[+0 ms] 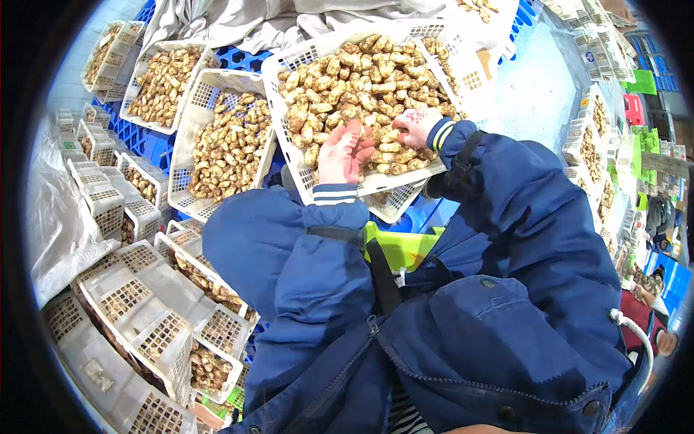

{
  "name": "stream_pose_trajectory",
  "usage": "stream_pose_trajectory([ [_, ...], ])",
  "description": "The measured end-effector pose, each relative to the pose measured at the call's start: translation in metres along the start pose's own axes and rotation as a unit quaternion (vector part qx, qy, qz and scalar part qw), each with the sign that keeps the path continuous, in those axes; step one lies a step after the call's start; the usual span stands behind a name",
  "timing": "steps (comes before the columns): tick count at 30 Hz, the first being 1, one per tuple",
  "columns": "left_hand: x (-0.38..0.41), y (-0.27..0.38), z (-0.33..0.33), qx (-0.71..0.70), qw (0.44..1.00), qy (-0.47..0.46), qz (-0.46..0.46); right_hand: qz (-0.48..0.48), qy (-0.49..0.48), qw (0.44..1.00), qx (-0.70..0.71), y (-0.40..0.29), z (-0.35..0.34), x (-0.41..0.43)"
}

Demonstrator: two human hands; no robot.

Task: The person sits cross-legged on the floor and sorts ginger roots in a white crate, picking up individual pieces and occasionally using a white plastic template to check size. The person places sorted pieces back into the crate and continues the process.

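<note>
In front of me stands a white plastic crate (275,81) heaped with small brown-and-cream tubers (374,76). My left hand (344,154), in a pinkish glove, is over the crate's near side with its palm turned up. Its fingers are slightly curled and apart, and I see nothing in the palm. My right hand (418,127), gloved in the same pink with red marks, is lowered onto the tubers at the right. Its fingertips touch them; whether they pinch one is hidden. Below this crate sits another white crate (398,200), mostly covered.
More tuber crates stand at the left, including a nearby white crate (181,176); stacked crates (135,287) fill the lower left. A blue slatted pallet (244,57) lies underneath. A lime-green plastic object (401,247) is between my knees. Another person (642,320) is at the far right.
</note>
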State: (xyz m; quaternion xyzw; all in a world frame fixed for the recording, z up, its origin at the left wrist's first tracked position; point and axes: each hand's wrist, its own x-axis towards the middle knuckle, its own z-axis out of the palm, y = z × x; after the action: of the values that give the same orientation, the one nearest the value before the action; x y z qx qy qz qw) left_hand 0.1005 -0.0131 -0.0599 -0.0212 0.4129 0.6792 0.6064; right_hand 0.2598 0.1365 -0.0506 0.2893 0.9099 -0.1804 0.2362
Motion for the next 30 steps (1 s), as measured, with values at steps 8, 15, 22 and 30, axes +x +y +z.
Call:
stream_pose_trajectory([
  [8,0.008,0.006,-0.015,-0.081,0.994,0.051,0.044,0.101,0.198,0.921,0.32,0.038,-0.035,0.005],
  [15,0.004,0.006,-0.014,-0.07,0.996,0.003,0.054,-0.074,-0.058,0.993,-0.069,-0.016,-0.009,-0.038],
  [22,-0.007,-0.003,0.011,0.257,0.964,-0.07,0.021,0.012,-0.017,0.963,0.267,0.012,-0.024,-0.034],
  [30,-0.011,-0.018,0.024,0.513,0.842,-0.08,0.147,-0.059,0.024,0.933,0.356,-0.015,-0.033,-0.033],
])
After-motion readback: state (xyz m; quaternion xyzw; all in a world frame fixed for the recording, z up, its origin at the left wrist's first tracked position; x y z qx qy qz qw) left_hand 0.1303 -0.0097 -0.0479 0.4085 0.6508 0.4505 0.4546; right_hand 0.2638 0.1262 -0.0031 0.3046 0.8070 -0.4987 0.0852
